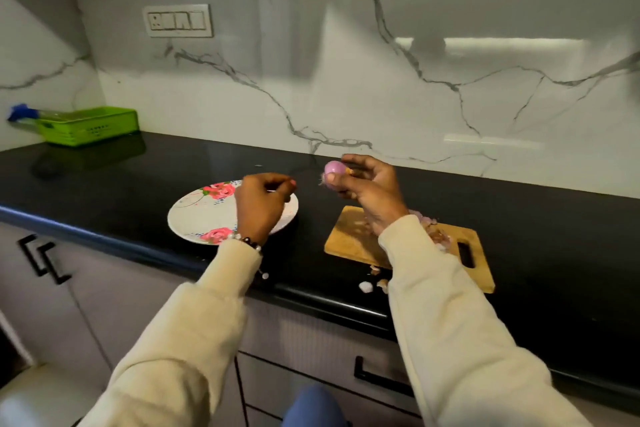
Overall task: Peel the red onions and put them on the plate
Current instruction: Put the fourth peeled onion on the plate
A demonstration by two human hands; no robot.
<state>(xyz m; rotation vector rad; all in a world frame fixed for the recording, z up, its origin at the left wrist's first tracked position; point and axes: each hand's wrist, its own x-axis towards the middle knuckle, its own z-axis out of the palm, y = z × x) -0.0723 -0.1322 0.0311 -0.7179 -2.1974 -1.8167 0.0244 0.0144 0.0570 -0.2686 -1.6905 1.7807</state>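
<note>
A green plastic basket (90, 125) sits at the far left corner of the black counter (173, 163), a blue-tipped item (21, 113) poking out beside it. A wooden cutting board (349, 236) lies near the front edge. A switch panel (177, 20) hangs on the marble backsplash (381, 80).

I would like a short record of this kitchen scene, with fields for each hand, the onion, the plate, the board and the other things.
right hand: holds the onion above the counter
onion: purple, skin mostly off
left hand: over the plate, fingers curled; whether they pinch something is unclear
plate: floral, no onion visible on it
cutting board: wooden, peel scraps on it
counter: black
green basket: far left, by the wall
</note>
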